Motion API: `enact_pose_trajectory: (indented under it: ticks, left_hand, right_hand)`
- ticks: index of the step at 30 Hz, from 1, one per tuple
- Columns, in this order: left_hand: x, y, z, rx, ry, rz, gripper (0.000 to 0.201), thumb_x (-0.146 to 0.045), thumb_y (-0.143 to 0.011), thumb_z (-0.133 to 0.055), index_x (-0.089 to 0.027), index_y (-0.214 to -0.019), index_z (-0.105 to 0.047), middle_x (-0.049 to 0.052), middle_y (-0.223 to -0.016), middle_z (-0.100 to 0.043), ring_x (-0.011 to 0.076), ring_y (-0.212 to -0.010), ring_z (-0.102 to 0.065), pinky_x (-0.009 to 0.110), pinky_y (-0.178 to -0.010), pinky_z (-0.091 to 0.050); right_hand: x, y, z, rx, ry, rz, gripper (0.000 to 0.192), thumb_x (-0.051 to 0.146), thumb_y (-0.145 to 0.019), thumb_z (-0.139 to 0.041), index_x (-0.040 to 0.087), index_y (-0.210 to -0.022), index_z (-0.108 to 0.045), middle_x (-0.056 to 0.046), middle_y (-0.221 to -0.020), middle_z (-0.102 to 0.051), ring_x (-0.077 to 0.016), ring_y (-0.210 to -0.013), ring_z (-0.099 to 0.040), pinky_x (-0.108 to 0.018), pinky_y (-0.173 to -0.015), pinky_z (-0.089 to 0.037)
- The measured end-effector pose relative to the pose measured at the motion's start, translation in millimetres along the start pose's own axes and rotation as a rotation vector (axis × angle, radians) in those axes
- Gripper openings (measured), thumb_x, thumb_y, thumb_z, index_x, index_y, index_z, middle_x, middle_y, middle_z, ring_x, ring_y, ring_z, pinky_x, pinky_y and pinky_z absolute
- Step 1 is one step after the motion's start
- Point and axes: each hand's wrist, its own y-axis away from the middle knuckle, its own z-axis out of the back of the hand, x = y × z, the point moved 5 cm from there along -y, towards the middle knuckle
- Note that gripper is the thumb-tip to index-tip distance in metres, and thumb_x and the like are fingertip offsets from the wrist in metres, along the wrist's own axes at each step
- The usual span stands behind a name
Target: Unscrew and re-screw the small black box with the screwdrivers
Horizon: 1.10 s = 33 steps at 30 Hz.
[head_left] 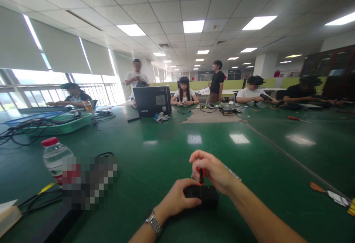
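Observation:
On the green table in front of me lies a small black box-shaped device. My left hand grips its left end, thumb along the near side and fingers over the far side. Above it, my right hand is closed around a red and black screwdriver. The screwdriver stands upright, its tip pointing down at the top of the device. Whether the tip sits in a screw is too small to tell. A thin clear or silvery item lies partly hidden behind my right wrist.
Left of my hands are a water bottle and a long dark object with cables. A brown-handled tool lies right. Further off are a green basket, a black computer case, gloves, another screwdriver and several people.

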Motion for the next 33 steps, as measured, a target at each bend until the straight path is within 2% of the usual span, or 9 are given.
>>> enact_pose_trajectory:
  ticks: [3, 8, 11, 15, 18, 21, 24, 30, 33]
  left_hand:
    - [2.8, 0.1, -0.2, -0.004, -0.018, 0.024, 0.044, -0.030, -0.067, -0.077, -0.019, -0.108, -0.067, 0.000, -0.089, -0.065, 0.0158, -0.073, -0.054, 0.023, -0.065, -0.040]
    - [5.3, -0.6, -1.1, 0.003, -0.007, 0.010, 0.043, -0.032, -0.067, -0.077, -0.018, -0.107, -0.067, 0.001, -0.090, -0.065, 0.0179, -0.078, -0.056, 0.024, -0.070, -0.043]
    - [6.8, -0.8, -1.5, 0.010, -0.019, 0.024, 0.045, -0.034, -0.068, -0.076, -0.017, -0.108, -0.066, 0.002, -0.090, -0.066, 0.0189, -0.078, -0.057, 0.025, -0.071, -0.044]
    - [6.6, -0.8, -1.2, 0.000, -0.021, 0.017, 0.044, -0.034, -0.067, -0.077, -0.017, -0.106, -0.067, 0.001, -0.089, -0.065, 0.0184, -0.078, -0.057, 0.025, -0.070, -0.044]
    - [6.3, -1.1, -1.7, 0.005, -0.016, 0.013, 0.043, -0.034, -0.068, -0.077, -0.017, -0.106, -0.067, 0.001, -0.088, -0.066, 0.0180, -0.077, -0.057, 0.024, -0.070, -0.044]
    - [5.6, -1.1, -1.7, 0.002, -0.022, 0.003, 0.043, -0.032, -0.068, -0.077, -0.018, -0.106, -0.067, 0.001, -0.089, -0.066, 0.0181, -0.078, -0.057, 0.024, -0.070, -0.043]
    - [6.0, -0.6, -1.2, -0.005, -0.026, 0.018, 0.042, -0.032, -0.067, -0.077, -0.018, -0.105, -0.068, 0.000, -0.086, -0.065, 0.0172, -0.075, -0.056, 0.024, -0.068, -0.042]
    - [5.0, -0.4, 0.1, -0.018, -0.021, 0.011, 0.041, -0.030, -0.066, -0.079, -0.019, -0.104, -0.068, -0.001, -0.088, -0.065, 0.0166, -0.076, -0.055, 0.023, -0.068, -0.041]
    - [3.7, -1.0, -0.8, -0.002, -0.011, -0.011, 0.038, -0.030, -0.068, -0.077, -0.019, -0.103, -0.068, -0.001, -0.087, -0.065, 0.0166, -0.076, -0.055, 0.024, -0.068, -0.041]
  right_hand:
    - [1.7, -0.7, 2.1, -0.052, 0.059, 0.034, 0.014, 0.020, -0.074, -0.060, 0.017, -0.087, -0.057, 0.002, -0.072, -0.058, -0.0105, -0.064, -0.053, -0.024, -0.063, -0.040]
    - [1.1, -1.5, -0.2, -0.025, 0.030, 0.013, 0.014, 0.022, -0.077, -0.053, 0.018, -0.090, -0.055, 0.005, -0.057, -0.052, -0.0100, -0.052, -0.047, -0.025, -0.057, -0.039]
    - [3.3, -1.6, 1.1, -0.067, 0.091, 0.043, 0.018, 0.020, -0.072, -0.059, 0.017, -0.090, -0.056, 0.003, -0.066, -0.056, -0.0103, -0.059, -0.051, -0.024, -0.058, -0.038]
    - [2.6, -1.6, 0.5, -0.045, 0.078, 0.034, 0.016, 0.021, -0.076, -0.056, 0.018, -0.091, -0.056, 0.004, -0.060, -0.054, -0.0102, -0.056, -0.050, -0.025, -0.057, -0.039]
    - [3.7, -1.2, 1.0, -0.066, 0.089, 0.049, 0.019, 0.020, -0.073, -0.060, 0.017, -0.092, -0.056, 0.003, -0.067, -0.058, -0.0106, -0.061, -0.053, -0.025, -0.060, -0.040]
    - [4.3, -1.1, 0.7, -0.080, 0.088, 0.033, 0.016, 0.021, -0.075, -0.058, 0.017, -0.090, -0.057, 0.004, -0.062, -0.056, -0.0100, -0.056, -0.051, -0.025, -0.058, -0.040]
    - [5.5, -1.0, 1.8, -0.110, 0.100, 0.034, 0.019, 0.021, -0.073, -0.061, 0.016, -0.091, -0.057, 0.003, -0.067, -0.058, -0.0099, -0.059, -0.053, -0.024, -0.058, -0.040]
    - [3.4, -0.2, 1.2, -0.069, 0.094, 0.012, 0.014, 0.024, -0.076, -0.059, 0.016, -0.087, -0.058, 0.003, -0.061, -0.058, -0.0104, -0.054, -0.053, -0.024, -0.055, -0.040]
    - [3.2, 0.0, -0.2, -0.058, 0.111, 0.002, 0.014, 0.029, -0.077, -0.059, 0.015, -0.079, -0.059, 0.002, -0.058, -0.057, -0.0112, -0.052, -0.053, -0.024, -0.052, -0.039]
